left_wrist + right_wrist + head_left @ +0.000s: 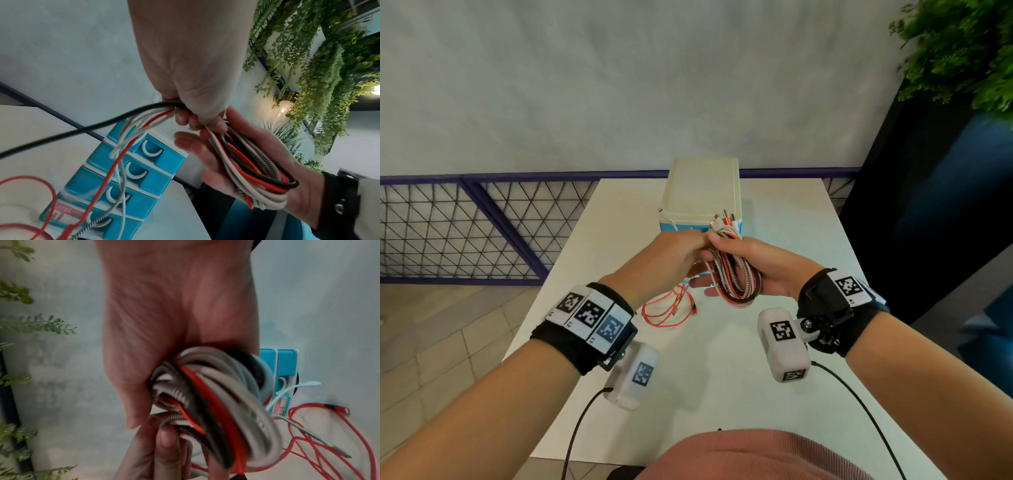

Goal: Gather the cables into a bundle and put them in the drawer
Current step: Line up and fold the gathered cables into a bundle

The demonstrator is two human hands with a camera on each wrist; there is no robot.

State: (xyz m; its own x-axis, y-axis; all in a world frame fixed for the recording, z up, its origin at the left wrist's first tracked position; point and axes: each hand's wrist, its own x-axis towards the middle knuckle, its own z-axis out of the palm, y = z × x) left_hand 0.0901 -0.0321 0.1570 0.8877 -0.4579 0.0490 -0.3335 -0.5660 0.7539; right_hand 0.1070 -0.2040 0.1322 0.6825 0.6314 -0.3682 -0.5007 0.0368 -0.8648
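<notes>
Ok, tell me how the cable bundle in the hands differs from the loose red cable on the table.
The cable bundle is held above the table by both hands; the loose red cable lies on the table. The bundle is folded into tight loops; the red cable sprawls in open loops. The bundle mixes white, red, black and braided strands; the loose cable is only red.

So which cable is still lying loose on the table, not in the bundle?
The thin red cable, coiled loose on the white table; the rest are in the bundle.

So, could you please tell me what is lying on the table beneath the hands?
A loose thin red cable lies looped on the white table, partly beneath the left hand. The hands and the coiled bundle of white, red and black cables cover the table behind it.
</notes>
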